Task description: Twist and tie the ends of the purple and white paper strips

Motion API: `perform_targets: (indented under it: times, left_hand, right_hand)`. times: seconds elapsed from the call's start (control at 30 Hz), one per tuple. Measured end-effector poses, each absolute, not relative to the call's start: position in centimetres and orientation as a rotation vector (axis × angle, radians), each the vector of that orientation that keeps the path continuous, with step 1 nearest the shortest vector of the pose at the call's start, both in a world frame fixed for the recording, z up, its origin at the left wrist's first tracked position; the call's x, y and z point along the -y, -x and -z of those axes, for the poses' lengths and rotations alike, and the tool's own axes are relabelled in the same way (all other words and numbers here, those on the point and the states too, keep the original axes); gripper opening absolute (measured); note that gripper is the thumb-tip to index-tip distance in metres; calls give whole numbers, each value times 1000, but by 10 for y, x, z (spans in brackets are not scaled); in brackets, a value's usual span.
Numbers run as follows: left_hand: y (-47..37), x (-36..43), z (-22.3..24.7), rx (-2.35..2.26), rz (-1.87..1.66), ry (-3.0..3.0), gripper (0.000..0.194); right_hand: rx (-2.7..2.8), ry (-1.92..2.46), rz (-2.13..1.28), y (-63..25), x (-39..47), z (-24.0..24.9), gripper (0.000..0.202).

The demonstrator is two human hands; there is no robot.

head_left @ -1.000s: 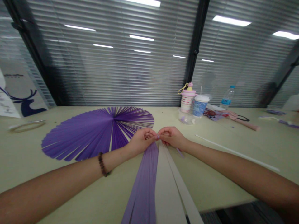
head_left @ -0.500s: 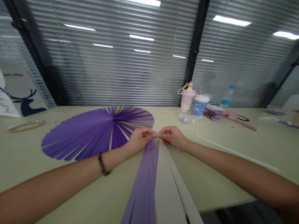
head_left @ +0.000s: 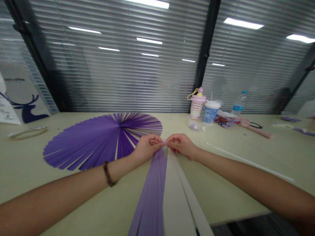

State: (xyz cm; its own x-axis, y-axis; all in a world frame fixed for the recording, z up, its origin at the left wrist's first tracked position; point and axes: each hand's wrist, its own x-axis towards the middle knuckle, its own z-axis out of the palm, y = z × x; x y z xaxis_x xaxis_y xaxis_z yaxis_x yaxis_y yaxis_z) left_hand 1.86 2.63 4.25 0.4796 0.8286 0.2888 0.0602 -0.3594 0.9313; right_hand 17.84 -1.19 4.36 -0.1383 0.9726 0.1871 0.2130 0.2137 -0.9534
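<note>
My left hand and my right hand meet almost fingertip to fingertip above the table, each closed in a pinch. A small piece of lilac strip shows between them; most of it is hidden by the fingers. Below the left fingers, a bundle of light purple strips fans out towards me. White strips spread the same way from under the right fingers. Left of my hands, a wide disc of dark purple strips lies flat, its strips radiating from one centre.
A thin white stick lies right of my hands. Further back stand a pink-lidded cup, a blue cup and a water bottle. A ring-shaped roll and a deer-print bag are at left. Blinds close off the back.
The gap between my fingertips looks slightly smaller, and the lilac tail that hung below my right hand is now mostly out of sight. The strips and disc stay put.
</note>
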Motion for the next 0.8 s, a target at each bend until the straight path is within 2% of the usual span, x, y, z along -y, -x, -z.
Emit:
perform_targets:
  times: [0.8]
  left_hand:
    - [-18,-25,-42,-742,-968,-1738,18]
  right_hand:
    - [1571,1139,-1050,-177,12,-46,17]
